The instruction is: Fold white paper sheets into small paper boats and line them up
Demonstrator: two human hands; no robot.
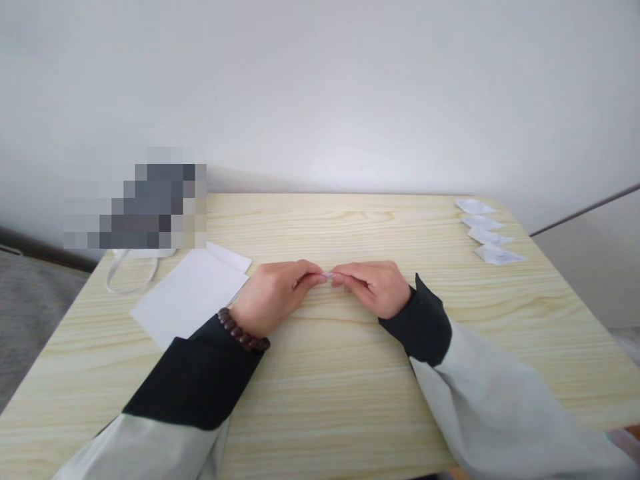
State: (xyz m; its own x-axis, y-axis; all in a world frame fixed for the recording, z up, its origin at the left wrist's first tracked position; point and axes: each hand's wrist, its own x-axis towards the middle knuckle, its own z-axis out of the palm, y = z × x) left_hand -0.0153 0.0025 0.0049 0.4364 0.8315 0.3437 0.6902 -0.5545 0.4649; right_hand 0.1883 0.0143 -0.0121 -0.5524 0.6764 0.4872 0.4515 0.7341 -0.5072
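Observation:
Over the middle of the table, my left hand (280,290) and my right hand (373,283) meet fingertip to fingertip. Both are closed in a pinch on a small piece of folded paper (327,276). Only a sliver of it shows between the fingers, so its shape is hidden. White paper sheets (193,293) lie flat on the table just left of my left hand, partly covered by my sleeve. At the right, several folded white paper pieces (500,255) with pointed ends lie in a column.
The pale wood-grain table (340,387) reaches back to a white wall (340,100). At the back left stands a dark, pixelated object (150,207) on a white base, with a looped white cable (131,291) in front of it.

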